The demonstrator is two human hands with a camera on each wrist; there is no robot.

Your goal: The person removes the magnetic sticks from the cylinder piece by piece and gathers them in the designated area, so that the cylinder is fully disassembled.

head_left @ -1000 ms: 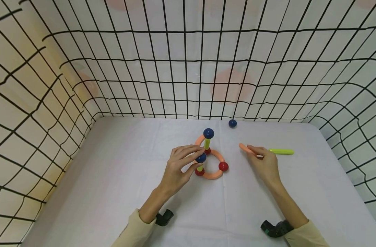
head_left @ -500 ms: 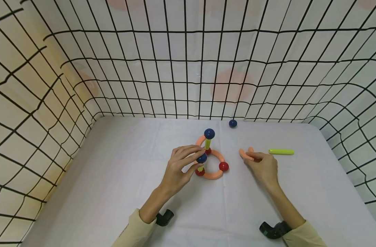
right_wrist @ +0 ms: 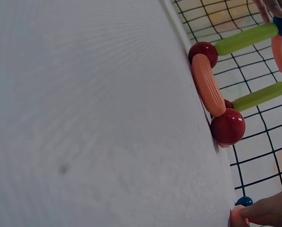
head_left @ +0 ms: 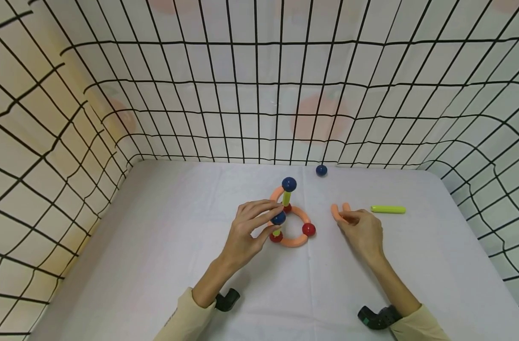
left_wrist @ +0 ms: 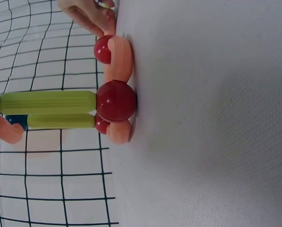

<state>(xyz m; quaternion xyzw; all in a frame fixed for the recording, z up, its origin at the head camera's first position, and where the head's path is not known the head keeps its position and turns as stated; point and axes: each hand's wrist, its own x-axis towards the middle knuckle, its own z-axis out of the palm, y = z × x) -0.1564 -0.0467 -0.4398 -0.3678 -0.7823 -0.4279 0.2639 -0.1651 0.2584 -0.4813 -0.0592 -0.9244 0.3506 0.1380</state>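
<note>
A magnetic-type ball-and-stick frame stands on the white cloth. Its base ring joins red balls (head_left: 308, 229) with curved orange rods (head_left: 293, 242). Two lime green sticks (left_wrist: 48, 102) rise from the ring, each topped by a blue ball (head_left: 289, 184). An orange curved rod (left_wrist: 7, 131) links the blue tops. My left hand (head_left: 248, 229) holds the nearer blue ball (head_left: 278, 218) between thumb and fingers. To the right of the frame, my right hand (head_left: 363, 232) pinches a loose curved orange rod (head_left: 336, 213), its two ends pointing away from me. Part of that rod is hidden by the fingers.
A loose lime green stick (head_left: 388, 209) lies right of my right hand. Near the back edge sits a loose blue ball (head_left: 321, 170). Black grid netting (head_left: 259, 84) encloses the back and sides of the white-covered table (head_left: 165, 227).
My right hand has turned the loose orange rod, so both ends now show, and shifted slightly down and left. The left hand and the frame stay in place.
</note>
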